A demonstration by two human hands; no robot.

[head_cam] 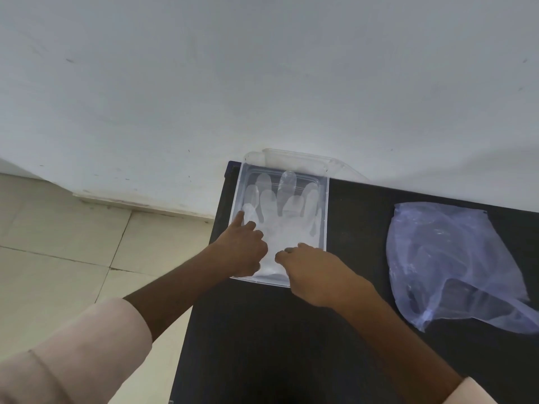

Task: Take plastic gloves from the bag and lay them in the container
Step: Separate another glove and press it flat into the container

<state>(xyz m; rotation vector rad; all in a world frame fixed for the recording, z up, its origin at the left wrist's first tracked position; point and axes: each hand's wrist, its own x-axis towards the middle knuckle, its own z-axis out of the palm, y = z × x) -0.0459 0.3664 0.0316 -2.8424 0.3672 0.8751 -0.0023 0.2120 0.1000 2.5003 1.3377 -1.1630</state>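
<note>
A clear plastic container (326, 211) stands on the black table by the wall. Inside it lie see-through plastic gloves (287, 205), flat, with the fingers pointing to the wall. My left hand (242, 246) is over the container's near left part, its index finger stretched out onto the glove's thumb and the other fingers curled. My right hand (312, 272) rests over the container's near edge, fingertips bent down onto the glove's cuff; whether they pinch it is hidden. The bluish plastic bag (449, 263) lies crumpled to the right, apart from both hands.
A clear lid (306, 161) leans against the white wall behind the container. The black table (291, 345) ends just left of the container, with the tiled floor (73, 258) beyond its edge.
</note>
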